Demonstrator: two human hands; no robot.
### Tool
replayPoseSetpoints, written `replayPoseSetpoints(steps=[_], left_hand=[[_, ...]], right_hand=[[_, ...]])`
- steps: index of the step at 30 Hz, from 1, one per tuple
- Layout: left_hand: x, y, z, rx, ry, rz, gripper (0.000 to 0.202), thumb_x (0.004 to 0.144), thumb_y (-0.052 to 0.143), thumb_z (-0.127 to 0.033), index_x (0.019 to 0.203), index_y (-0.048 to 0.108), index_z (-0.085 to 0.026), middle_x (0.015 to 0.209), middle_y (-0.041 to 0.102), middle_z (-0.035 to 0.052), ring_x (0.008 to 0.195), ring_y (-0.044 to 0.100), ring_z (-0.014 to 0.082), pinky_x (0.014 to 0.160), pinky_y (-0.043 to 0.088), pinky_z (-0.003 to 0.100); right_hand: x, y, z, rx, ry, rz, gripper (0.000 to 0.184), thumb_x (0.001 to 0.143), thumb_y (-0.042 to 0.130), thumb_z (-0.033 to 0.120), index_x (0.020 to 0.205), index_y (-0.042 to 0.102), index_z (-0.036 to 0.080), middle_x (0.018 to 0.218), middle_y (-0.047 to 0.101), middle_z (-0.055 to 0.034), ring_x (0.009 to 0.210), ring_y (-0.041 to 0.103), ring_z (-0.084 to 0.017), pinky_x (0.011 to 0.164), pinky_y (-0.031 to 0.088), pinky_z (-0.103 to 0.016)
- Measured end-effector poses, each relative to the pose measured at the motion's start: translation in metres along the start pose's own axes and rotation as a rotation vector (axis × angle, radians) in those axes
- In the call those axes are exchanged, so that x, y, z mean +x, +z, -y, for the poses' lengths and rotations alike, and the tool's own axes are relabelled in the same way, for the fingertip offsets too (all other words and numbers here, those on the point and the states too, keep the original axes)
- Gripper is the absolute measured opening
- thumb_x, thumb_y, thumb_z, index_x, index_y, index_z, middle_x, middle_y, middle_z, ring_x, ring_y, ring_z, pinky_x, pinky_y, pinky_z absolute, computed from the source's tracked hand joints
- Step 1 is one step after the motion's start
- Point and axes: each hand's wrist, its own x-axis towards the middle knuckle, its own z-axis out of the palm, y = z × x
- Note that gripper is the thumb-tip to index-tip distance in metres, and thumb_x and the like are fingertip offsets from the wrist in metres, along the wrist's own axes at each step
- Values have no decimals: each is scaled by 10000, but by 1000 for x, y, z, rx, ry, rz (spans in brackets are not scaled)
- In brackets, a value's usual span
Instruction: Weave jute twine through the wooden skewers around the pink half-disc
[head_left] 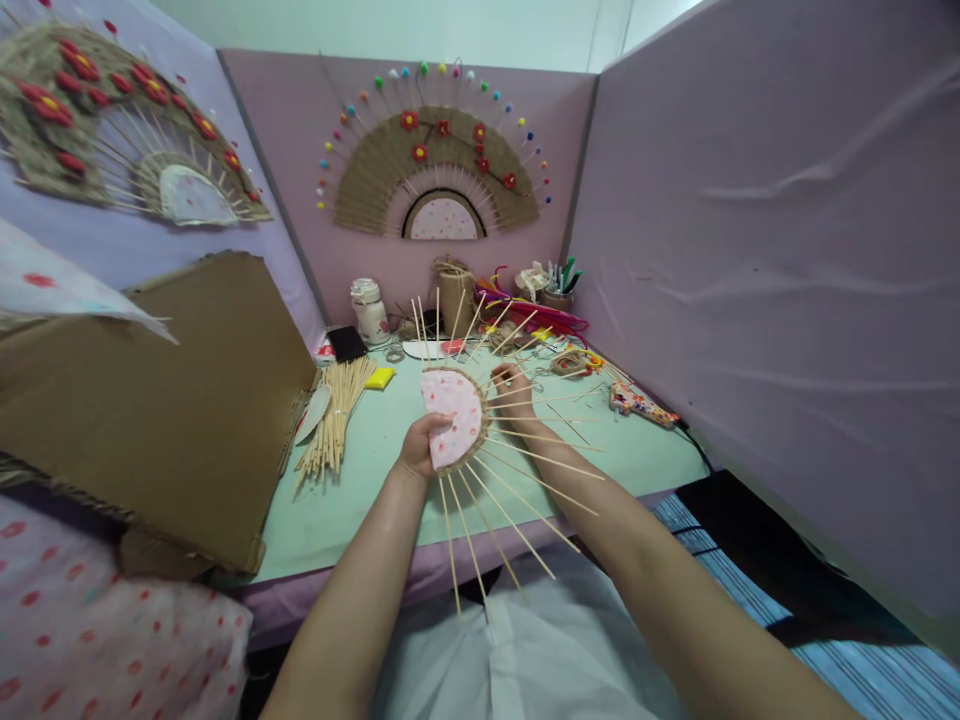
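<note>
A half-round piece covered in pink dotted fabric [456,400] is held above the table, its flat side facing left. Thin wooden sticks [517,500] fan out from its curved edge, which is bordered with brown twine [482,430]. My left hand [421,445] is closed on the flat side, thumb on top of the fabric. Just right of the curved edge, my right hand [514,392] is among the sticks with its fingers curled together in a pinch. Whatever those fingers hold is too small to make out.
On the green tabletop [375,510] lie a bundle of sticks [337,415], a yellow packet [380,378] and a patterned glue gun [643,403]. A white jar [370,312] and a twine roll [455,300] stand behind. Cardboard [165,400] borders the left; a finished fan [439,170] hangs ahead.
</note>
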Motion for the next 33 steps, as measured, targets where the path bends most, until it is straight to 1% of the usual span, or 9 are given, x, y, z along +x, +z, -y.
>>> replayPoseSetpoints(steps=[3,5,9,13,18,20,24,29,33], left_hand=[[-2,1,0,14,-23,42,560,628,487,-120,1182,525,-45,995,684,170,977,623,314,885,459,498],[-3,1,0,25,-32,56,564,627,493,-119,1184,524,-36,1003,680,178,982,619,319,886,459,495],[-4,-1,1,49,-39,69,554,629,501,-115,1176,530,-32,1011,677,181,989,616,319,898,451,489],[-4,-3,3,70,-67,89,538,633,502,-109,1166,539,-43,986,686,171,965,628,308,902,447,485],[-4,-5,5,96,-73,81,424,624,529,-96,1038,601,-44,906,703,163,912,647,308,885,459,485],[-3,-6,5,106,-61,91,406,624,535,-96,1021,608,-49,898,705,158,905,649,305,880,463,477],[0,-9,6,121,-66,129,416,637,540,-112,1044,602,-55,909,703,159,901,651,302,873,468,471],[1,-11,6,112,-51,129,482,646,533,-113,1124,570,-65,939,699,152,890,655,286,868,471,458],[0,-9,6,95,-45,131,487,645,532,-103,1129,566,-61,974,691,154,916,647,288,872,468,460]], right_hand=[[7,2,-14,-24,-35,-82,93,699,487,266,747,523,195,755,581,-12,712,500,-150,704,407,-285],[8,2,-18,-30,-68,-108,91,718,472,264,752,517,193,760,572,-11,719,500,-149,713,405,-281],[9,-1,-15,-26,-110,-134,88,764,441,259,761,498,192,760,551,-9,748,495,-146,738,395,-270],[10,-4,-11,-42,-99,-157,89,777,453,261,802,498,188,797,560,-13,774,478,-148,766,379,-274],[11,-5,-14,-43,-87,-161,83,776,460,252,809,500,188,809,564,-12,779,478,-148,767,380,-272],[11,-6,-15,-41,-85,-161,69,771,460,234,807,501,191,803,566,-9,779,476,-147,761,384,-267],[12,-7,-13,-30,-79,-167,60,768,457,223,790,500,188,800,565,-11,758,472,-143,754,386,-271],[15,-9,-12,5,-74,-176,91,759,477,277,781,488,190,774,550,-13,736,478,-143,745,399,-278],[17,-21,-15,26,-94,-221,150,737,510,322,810,498,192,788,552,-15,727,492,-147,728,412,-287]])
